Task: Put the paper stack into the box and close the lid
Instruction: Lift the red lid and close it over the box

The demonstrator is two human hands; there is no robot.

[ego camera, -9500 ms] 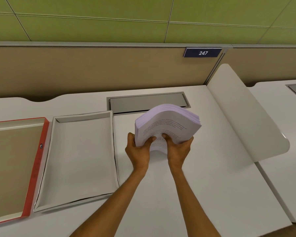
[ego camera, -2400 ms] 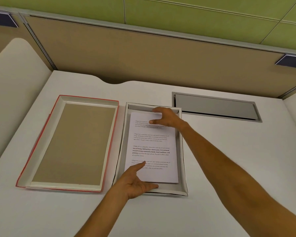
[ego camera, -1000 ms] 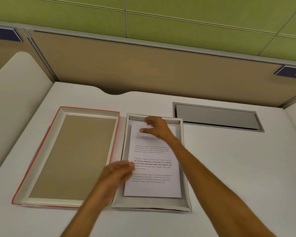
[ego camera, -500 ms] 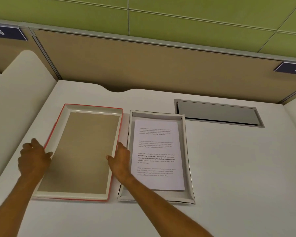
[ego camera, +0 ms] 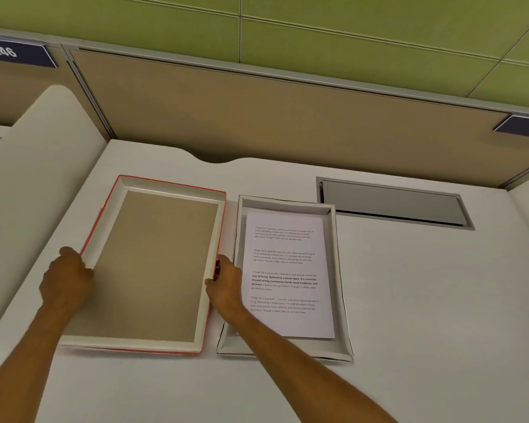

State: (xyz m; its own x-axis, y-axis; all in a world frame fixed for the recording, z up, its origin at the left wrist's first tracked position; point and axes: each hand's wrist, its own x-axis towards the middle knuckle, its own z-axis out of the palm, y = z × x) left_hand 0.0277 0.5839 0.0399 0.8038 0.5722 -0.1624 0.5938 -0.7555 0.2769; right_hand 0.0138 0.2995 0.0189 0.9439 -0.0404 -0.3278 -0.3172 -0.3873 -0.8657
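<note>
The white paper stack (ego camera: 287, 279), printed with text, lies flat inside the shallow white box (ego camera: 339, 270) at the middle of the desk. Left of it lies the lid (ego camera: 153, 267), upside down, red outside with a brown inner face. My left hand (ego camera: 66, 277) grips the lid's left long edge. My right hand (ego camera: 226, 282) grips its right long edge, in the gap between lid and box. My right forearm crosses the box's near left corner.
A white desk (ego camera: 425, 315) carries both pieces. A grey cable hatch (ego camera: 391, 203) is set into it at the back right. A tan partition (ego camera: 287, 117) stands behind, and a curved white divider (ego camera: 34, 166) rises at the left.
Both hands left the paper and box and moved left onto the lid's two long edges; they now close on it more firmly than half a second ago.
</note>
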